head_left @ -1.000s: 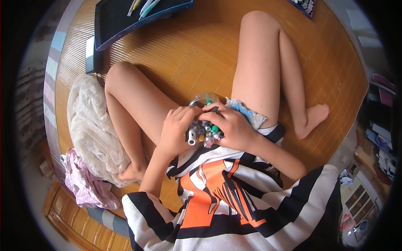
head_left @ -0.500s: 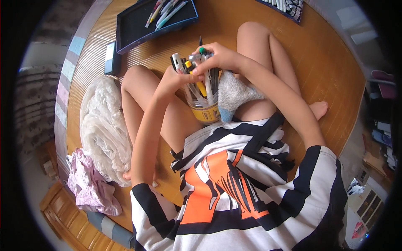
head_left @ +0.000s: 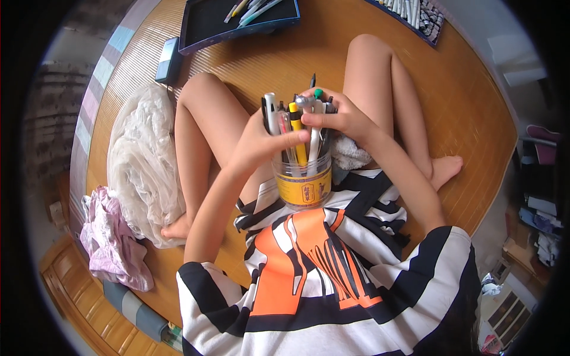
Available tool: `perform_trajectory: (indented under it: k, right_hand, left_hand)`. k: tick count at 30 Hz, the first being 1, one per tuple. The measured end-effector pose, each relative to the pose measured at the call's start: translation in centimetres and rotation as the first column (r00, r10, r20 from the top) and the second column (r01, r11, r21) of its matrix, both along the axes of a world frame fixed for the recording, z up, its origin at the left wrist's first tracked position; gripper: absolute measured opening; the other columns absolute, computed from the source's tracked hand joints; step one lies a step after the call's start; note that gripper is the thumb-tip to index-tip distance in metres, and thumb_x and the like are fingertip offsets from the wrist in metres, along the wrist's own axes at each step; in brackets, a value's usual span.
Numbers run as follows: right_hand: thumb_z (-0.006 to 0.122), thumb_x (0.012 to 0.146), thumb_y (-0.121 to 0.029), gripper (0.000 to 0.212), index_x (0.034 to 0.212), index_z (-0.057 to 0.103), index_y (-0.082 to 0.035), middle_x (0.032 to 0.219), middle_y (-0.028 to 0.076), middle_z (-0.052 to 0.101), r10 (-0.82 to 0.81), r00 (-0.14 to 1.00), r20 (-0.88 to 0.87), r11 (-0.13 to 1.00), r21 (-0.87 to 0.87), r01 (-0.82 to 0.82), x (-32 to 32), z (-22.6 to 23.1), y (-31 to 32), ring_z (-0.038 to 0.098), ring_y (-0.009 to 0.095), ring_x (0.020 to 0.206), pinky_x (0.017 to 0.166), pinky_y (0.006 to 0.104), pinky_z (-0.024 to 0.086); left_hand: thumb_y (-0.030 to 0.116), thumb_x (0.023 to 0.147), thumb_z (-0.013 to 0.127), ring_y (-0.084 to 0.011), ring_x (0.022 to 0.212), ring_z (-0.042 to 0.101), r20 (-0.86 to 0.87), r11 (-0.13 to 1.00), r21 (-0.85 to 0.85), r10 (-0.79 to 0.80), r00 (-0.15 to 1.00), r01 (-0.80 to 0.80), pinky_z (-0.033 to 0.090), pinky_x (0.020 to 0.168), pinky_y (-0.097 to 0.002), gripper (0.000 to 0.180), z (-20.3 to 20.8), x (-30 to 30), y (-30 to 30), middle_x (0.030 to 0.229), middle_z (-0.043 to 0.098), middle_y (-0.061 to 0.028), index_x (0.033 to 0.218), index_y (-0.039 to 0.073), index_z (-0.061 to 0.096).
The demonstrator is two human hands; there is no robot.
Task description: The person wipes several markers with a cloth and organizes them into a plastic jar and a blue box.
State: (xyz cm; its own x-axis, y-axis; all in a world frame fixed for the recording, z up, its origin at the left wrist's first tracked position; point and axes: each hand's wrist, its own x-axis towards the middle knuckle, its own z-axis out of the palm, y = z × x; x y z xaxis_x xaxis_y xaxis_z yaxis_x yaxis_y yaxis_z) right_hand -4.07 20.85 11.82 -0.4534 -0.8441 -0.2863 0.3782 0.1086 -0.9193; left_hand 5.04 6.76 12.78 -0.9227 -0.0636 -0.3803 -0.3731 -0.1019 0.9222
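From my remote seat I see the clear jar [head_left: 285, 199] with its printed yellow label [head_left: 304, 188] just before the striped shirt [head_left: 273, 323], its pens [head_left: 298, 133] grasped and partly covered by the half-curled left hand [head_left: 259, 140] and right hand [head_left: 349, 120], a fluffy grey item [head_left: 351, 153] close right, sheer white fabric [head_left: 142, 160] left, a dark tray [head_left: 202, 26] far left.

clear jar [head_left: 304, 183], yellow label [head_left: 291, 190] | at lap | pens [head_left: 301, 149] bunched inside, tops protruding
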Motion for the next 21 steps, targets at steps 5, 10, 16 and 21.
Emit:
perform_trajectory:
  k: [5,10,16,21]
  right_hand:
    - [0.064,0.063,-0.022,0.066,0.116,0.029,-0.005,0.105,0.008,0.041,-0.087,0.995,-0.056,0.995,-0.063,0.083,0.9,-0.9,0.1,0.038,0.017,0.098,0.086,0.0271,0.028]
    - [0.07,0.056,-0.014,0.083,0.12,0.018,-0.003,0.107,0.011,0.039,-0.351,0.917,-0.192,0.932,-0.17,0.321,4.2,-1.7,-0.2,0.04,0.017,0.097,0.086,0.0271,0.028]
    - [0.073,0.052,-0.019,0.075,0.111,0.031,0.001,0.098,0.011,0.044,-0.425,0.833,-0.355,0.904,-0.207,0.373,7.2,-1.4,1.0,0.045,0.02,0.091,0.079,0.0284,0.035]
    - [0.072,0.051,-0.027,0.075,0.113,0.035,-0.006,0.093,0.011,0.042,-0.224,0.666,-0.712,0.974,-0.193,0.122,7.4,1.0,2.8,0.043,0.021,0.084,0.073,0.0285,0.036]
  left_hand:
    - [0.022,0.057,0.07,-0.0145,0.09,0.044,-0.088,0.996,-0.062,-0.066,0.994,0.061,0.035,0.078,-0.0276,0.064,-0.6,1.5,-0.1,0.095,0.045,-0.009,0.104,0.0,0.032]
    - [0.012,0.064,0.063,-0.0147,0.093,0.041,-0.071,0.988,0.124,0.098,0.993,-0.089,0.033,0.082,-0.0282,0.057,-0.4,2.6,1.5,0.098,0.042,-0.0075,0.108,0.001,0.027]
    - [0.016,0.054,0.072,-0.0159,0.098,0.037,-0.281,0.997,-0.079,-0.019,0.96,-0.003,0.03,0.083,-0.0273,0.078,-0.4,5.1,2.0,0.104,0.037,-0.0096,0.111,0.002,0.021]
    - [0.012,0.051,0.072,-0.0222,0.104,0.037,-0.465,0.99,-0.051,-0.142,0.874,0.134,0.022,0.091,-0.0357,0.073,0.3,7.0,0.7,0.109,0.04,-0.0133,0.108,0.004,0.026]
